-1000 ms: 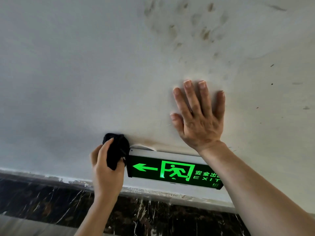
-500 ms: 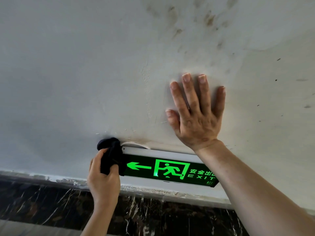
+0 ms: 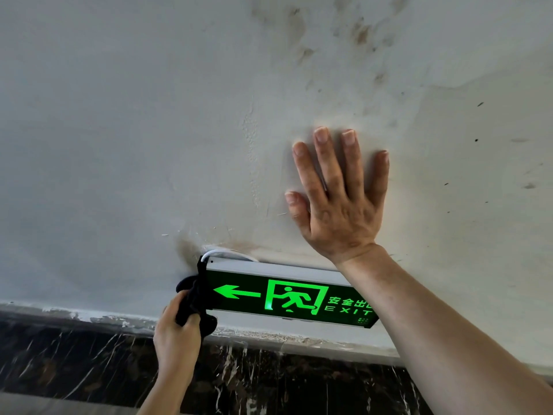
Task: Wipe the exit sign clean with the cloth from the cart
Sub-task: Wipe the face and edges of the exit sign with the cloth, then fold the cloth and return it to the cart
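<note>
Left hand (image 3: 176, 336) is bunching the black cloth (image 3: 194, 304), its fingers (image 3: 191, 320) clamped on it, pressing it against the left end cap of the lit green exit sign (image 3: 287, 298). Sign's long axis is running away rightward from those fingers, the whole face lying unwiped-looking to their right. Right hand (image 3: 338, 202) is resting flat on the stained ceiling (image 3: 149, 115), fingers apart, holding nothing, above the sign's right half. Left hand is nearer; likely stroke is rightward along the face.
</note>
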A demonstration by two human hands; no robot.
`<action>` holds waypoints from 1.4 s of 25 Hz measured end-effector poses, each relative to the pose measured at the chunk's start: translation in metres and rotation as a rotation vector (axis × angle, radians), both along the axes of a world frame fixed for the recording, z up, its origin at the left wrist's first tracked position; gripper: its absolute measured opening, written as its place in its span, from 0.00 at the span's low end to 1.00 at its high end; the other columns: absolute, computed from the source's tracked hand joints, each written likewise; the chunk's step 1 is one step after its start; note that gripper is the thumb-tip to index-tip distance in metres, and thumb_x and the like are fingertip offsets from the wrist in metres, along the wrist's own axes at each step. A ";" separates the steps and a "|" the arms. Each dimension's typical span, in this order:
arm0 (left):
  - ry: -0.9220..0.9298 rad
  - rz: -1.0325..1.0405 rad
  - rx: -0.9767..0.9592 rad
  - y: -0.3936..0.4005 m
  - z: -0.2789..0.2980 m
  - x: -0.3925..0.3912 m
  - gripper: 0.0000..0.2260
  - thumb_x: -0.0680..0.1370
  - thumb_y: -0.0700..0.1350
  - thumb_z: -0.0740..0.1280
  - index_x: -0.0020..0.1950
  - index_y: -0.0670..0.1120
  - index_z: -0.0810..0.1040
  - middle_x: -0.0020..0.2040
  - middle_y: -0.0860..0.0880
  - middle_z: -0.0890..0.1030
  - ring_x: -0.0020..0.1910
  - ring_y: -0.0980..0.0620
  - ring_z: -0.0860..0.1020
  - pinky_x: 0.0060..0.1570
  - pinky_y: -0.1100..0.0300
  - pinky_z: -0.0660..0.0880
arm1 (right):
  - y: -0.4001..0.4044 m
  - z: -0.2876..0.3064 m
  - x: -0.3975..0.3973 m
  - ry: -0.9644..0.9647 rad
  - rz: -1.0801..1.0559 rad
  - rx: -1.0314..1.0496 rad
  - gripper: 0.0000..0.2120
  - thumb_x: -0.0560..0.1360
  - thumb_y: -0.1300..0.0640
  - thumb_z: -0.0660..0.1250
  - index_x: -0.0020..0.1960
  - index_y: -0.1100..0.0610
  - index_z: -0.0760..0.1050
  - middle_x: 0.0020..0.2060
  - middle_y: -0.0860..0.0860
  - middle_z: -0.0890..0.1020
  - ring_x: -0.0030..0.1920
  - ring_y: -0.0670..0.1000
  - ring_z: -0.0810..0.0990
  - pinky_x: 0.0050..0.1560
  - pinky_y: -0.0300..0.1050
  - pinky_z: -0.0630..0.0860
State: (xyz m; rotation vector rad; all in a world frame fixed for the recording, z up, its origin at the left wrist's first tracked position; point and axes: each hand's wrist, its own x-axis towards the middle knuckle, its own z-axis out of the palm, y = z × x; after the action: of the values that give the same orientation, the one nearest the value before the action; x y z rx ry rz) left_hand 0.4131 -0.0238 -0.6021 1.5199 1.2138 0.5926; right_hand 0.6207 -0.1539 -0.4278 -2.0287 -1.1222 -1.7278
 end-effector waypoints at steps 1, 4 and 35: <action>0.019 0.002 -0.001 0.001 -0.003 0.000 0.21 0.78 0.31 0.64 0.62 0.54 0.80 0.48 0.48 0.83 0.38 0.45 0.78 0.32 0.58 0.70 | 0.000 0.000 0.000 -0.002 -0.001 0.003 0.31 0.76 0.43 0.56 0.76 0.51 0.54 0.72 0.50 0.62 0.77 0.50 0.45 0.72 0.60 0.47; 0.065 0.038 -0.056 -0.001 -0.010 -0.001 0.21 0.78 0.32 0.64 0.64 0.53 0.80 0.44 0.48 0.82 0.32 0.47 0.77 0.28 0.59 0.69 | 0.000 -0.001 0.000 -0.008 -0.009 0.006 0.30 0.77 0.43 0.55 0.76 0.51 0.54 0.72 0.49 0.62 0.77 0.50 0.45 0.72 0.60 0.47; -0.508 -0.775 -0.546 -0.131 0.206 -0.024 0.24 0.70 0.38 0.80 0.64 0.40 0.80 0.57 0.35 0.84 0.56 0.38 0.84 0.47 0.53 0.83 | -0.163 0.033 -0.149 1.995 0.934 0.442 0.19 0.67 0.57 0.74 0.56 0.44 0.80 0.48 0.50 0.85 0.49 0.52 0.84 0.42 0.47 0.81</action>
State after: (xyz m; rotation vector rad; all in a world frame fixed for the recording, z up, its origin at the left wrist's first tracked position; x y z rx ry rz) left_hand 0.3887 -0.1545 -0.3959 1.1376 0.2932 0.0857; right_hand 0.4716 -0.3170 -0.3951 -1.3529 -0.4939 0.6206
